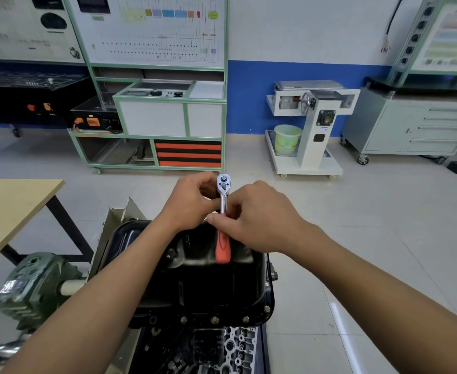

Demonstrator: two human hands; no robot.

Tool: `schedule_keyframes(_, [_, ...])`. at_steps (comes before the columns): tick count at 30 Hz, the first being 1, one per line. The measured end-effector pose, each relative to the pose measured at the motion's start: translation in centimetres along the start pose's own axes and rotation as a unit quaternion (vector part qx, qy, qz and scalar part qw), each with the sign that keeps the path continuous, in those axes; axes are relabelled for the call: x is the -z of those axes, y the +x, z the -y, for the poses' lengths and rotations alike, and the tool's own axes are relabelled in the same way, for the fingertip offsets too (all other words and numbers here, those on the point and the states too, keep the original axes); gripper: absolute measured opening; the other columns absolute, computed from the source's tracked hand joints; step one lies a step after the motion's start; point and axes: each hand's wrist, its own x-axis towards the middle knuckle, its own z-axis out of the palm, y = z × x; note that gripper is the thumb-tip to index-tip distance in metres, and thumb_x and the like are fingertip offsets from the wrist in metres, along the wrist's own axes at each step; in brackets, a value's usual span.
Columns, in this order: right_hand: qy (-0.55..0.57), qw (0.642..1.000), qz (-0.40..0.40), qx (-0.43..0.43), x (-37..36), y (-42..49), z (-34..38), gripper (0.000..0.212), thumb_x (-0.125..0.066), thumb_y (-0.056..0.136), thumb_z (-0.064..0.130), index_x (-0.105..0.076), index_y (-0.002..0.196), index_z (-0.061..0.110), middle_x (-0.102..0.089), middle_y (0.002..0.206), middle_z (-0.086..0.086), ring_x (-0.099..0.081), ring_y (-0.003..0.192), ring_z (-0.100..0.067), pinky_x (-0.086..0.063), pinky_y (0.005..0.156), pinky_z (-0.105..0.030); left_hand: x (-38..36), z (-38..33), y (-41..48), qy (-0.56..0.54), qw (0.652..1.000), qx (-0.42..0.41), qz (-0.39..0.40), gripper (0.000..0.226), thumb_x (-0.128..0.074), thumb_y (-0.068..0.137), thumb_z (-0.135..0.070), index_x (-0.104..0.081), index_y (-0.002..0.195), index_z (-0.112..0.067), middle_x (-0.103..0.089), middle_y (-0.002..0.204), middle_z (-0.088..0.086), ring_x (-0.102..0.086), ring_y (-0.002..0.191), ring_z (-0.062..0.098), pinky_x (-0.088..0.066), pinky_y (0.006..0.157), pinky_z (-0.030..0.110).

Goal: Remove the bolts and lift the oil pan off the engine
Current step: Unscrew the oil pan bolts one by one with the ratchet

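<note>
Head view looks down on a black, dished pressed-steel oil pan (208,282) sitting on top of the grey cast-metal engine (235,344). Small silver hex-headed bolts (214,319) still stand in the pan's near flange and up its right edge. The far edge is hidden behind the hands.

Just above the far end of the pan, both hands hold a chrome ratchet wrench with an orange rubber grip (223,202), its head pointing away from the person. The left hand (192,203) has its fingers curled around the neck just below the head. Whether they also work a socket underneath cannot be told. The right hand (259,220) pinches the shaft between thumb and bent fingers where chrome meets orange, and the lower grip hangs free over the pan.

The likely trouble lies in the tool itself. No palm wraps the grip, so a slip would probably drop the wrench onto the pan. A half-seated socket could ride off a bolt head and round it. If the ratchet's direction is set wrongly, the bolts would tighten instead of loosening. A bolt missed on the hidden far edge would likely make the pan bind or bend when it is lifted.
</note>
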Motion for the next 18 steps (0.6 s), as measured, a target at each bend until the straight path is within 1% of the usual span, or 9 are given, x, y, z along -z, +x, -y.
schedule_keyframes(3, [0.01,1.0,0.008,-0.002,0.2,0.1,-0.2,0.048,-0.066,0.081,0.062,-0.055,0.055,0.023,-0.056,0.059,0.004,-0.051,0.057,-0.011,-0.036,0.054,-0.029,0.2,0.0,-0.1,-0.007,1.0,-0.01,0.002,0.015,-0.071,0.067,-0.021,-0.068,0.081,-0.024,-0.072,0.074,-0.012,-0.067,0.069,0.006,-0.052,0.068,0.02])
schedule_keyframes(4, [0.01,1.0,0.017,-0.004,0.6,0.1,-0.4,0.047,-0.067,0.08,0.062,-0.06,0.058,0.021,-0.059,0.059,0.002,-0.053,0.056,-0.012,-0.038,0.053,-0.03,0.2,0.1,-0.1,-0.008,1.0,-0.013,0.012,0.014,-0.071,0.068,-0.025,-0.069,0.081,-0.024,-0.073,0.075,-0.012,-0.068,0.069,0.007,-0.054,0.068,0.024])
schedule_keyframes(6, [0.01,0.999,0.039,-0.008,1.3,0.0,-1.0,0.043,-0.069,0.08,0.06,-0.067,0.064,0.02,-0.064,0.061,0.002,-0.057,0.058,-0.014,-0.045,0.053,-0.03,0.3,0.4,0.0,-0.005,0.999,-0.014,0.03,0.014,-0.077,0.075,-0.021,-0.071,0.088,-0.021,-0.076,0.08,-0.007,-0.072,0.075,0.016,-0.06,0.072,0.039])
schedule_keyframes(7, [0.009,0.999,0.049,-0.011,1.8,0.0,-1.3,0.041,-0.071,0.08,0.058,-0.069,0.065,0.021,-0.065,0.062,0.002,-0.058,0.059,-0.015,-0.048,0.055,-0.032,0.3,0.5,0.0,-0.003,0.999,-0.015,0.034,0.016,-0.078,0.077,-0.019,-0.072,0.091,-0.022,-0.076,0.083,-0.002,-0.073,0.077,0.022,-0.06,0.075,0.047])
schedule_keyframes(9, [0.003,0.997,0.073,-0.02,2.6,0.0,-1.8,0.036,-0.072,0.083,0.054,-0.072,0.068,0.021,-0.067,0.063,0.001,-0.061,0.06,-0.016,-0.054,0.06,-0.036,0.3,0.4,-0.1,-0.006,0.999,-0.025,0.038,0.016,-0.077,0.08,-0.024,-0.071,0.094,-0.024,-0.075,0.084,0.005,-0.071,0.077,0.032,-0.058,0.074,0.055])
schedule_keyframes(12, [-0.025,0.996,0.084,-0.033,3.9,0.5,-2.4,0.027,-0.07,0.089,0.046,-0.076,0.078,0.022,-0.07,0.07,0.0,-0.064,0.065,-0.018,-0.057,0.067,-0.038,0.3,0.2,-0.1,0.003,0.998,-0.04,0.048,0.015,-0.074,0.082,-0.034,-0.071,0.095,-0.026,-0.071,0.081,0.004,-0.069,0.07,0.024,-0.059,0.07,0.049])
schedule_keyframes(15, [-0.123,0.99,0.057,-0.027,4.4,1.6,-2.9,0.021,-0.064,0.094,0.041,-0.076,0.094,0.024,-0.066,0.086,-0.001,-0.061,0.077,-0.024,-0.049,0.065,-0.034,0.5,0.1,-0.2,0.005,0.998,-0.026,0.063,0.013,-0.073,0.084,-0.034,-0.074,0.096,-0.037,-0.074,0.086,-0.005,-0.071,0.075,0.013,-0.059,0.073,0.047])
schedule_keyframes(17, [-0.181,0.983,0.031,-0.019,4.2,2.6,-3.1,0.018,-0.06,0.097,0.034,-0.074,0.102,0.025,-0.058,0.085,-0.001,-0.057,0.08,-0.027,-0.04,0.064,-0.032,0.5,0.1,-0.3,-0.014,0.998,-0.008,0.064,0.017,-0.074,0.084,-0.033,-0.075,0.098,-0.042,-0.077,0.092,-0.004,-0.074,0.08,0.015,-0.061,0.077,0.048])
schedule_keyframes(18, [-0.196,0.98,0.019,-0.015,3.9,3.2,-3.2,0.018,-0.058,0.098,0.028,-0.073,0.106,0.026,-0.059,0.088,-0.002,-0.057,0.083,-0.028,-0.04,0.064,-0.032,0.5,0.1,-0.3,-0.022,0.998,-0.004,0.066,0.018,-0.075,0.084,-0.032,-0.075,0.098,-0.041,-0.077,0.093,-0.002,-0.074,0.08,0.018,-0.062,0.078,0.048])
